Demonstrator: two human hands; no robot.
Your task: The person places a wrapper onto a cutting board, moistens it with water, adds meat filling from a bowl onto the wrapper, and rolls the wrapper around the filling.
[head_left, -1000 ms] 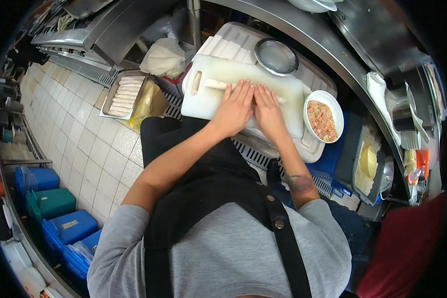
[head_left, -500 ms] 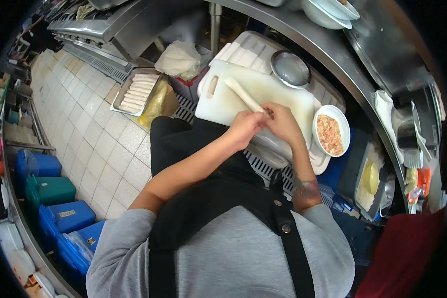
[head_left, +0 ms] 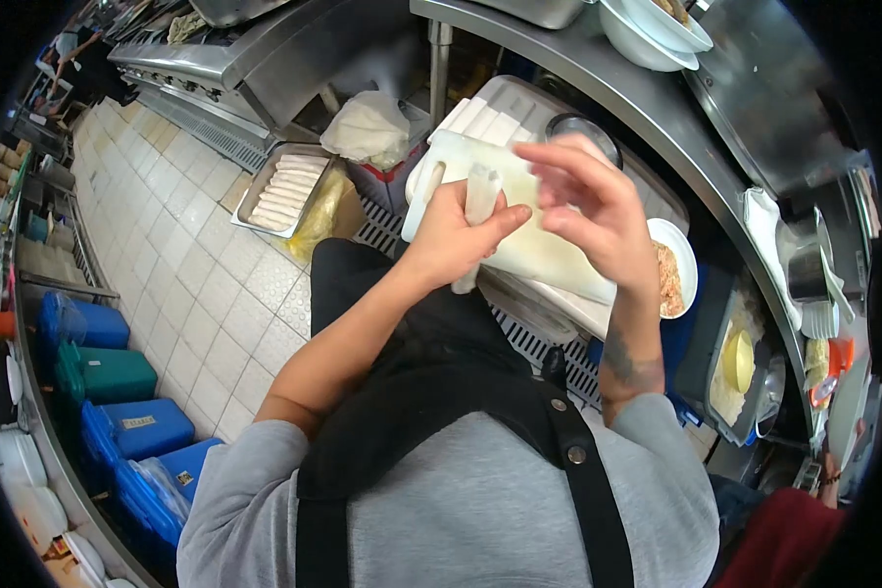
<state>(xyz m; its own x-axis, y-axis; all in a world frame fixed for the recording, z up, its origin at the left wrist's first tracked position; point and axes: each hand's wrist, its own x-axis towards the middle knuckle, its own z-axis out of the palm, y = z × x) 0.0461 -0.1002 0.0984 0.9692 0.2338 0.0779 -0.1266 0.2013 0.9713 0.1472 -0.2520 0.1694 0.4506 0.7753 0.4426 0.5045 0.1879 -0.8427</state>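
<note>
My left hand (head_left: 453,233) is closed around an uncooked spring roll (head_left: 482,194), a long pale wrapped roll held on end above the near edge of the white cutting board (head_left: 529,211). My right hand (head_left: 603,206) is raised over the right part of the board, its fingers apart and slightly blurred, with nothing visible in them. Behind it a round metal bowl (head_left: 610,147) is partly hidden. A white bowl (head_left: 686,245) with pinkish minced filling (head_left: 668,279) stands to the right, partly covered by my right wrist.
On the left, a metal tray (head_left: 267,231) holds several finished rolls (head_left: 290,188) beside a yellow plastic bag (head_left: 328,211). A steel counter (head_left: 559,59) curves along the back. Blue bins (head_left: 147,428) line the left side. A person in a dark red sleeve (head_left: 789,539) is at the lower right.
The roll has been lifted off the board and turned upright in my left hand. My right hand has let go of it and moved up to the right.
</note>
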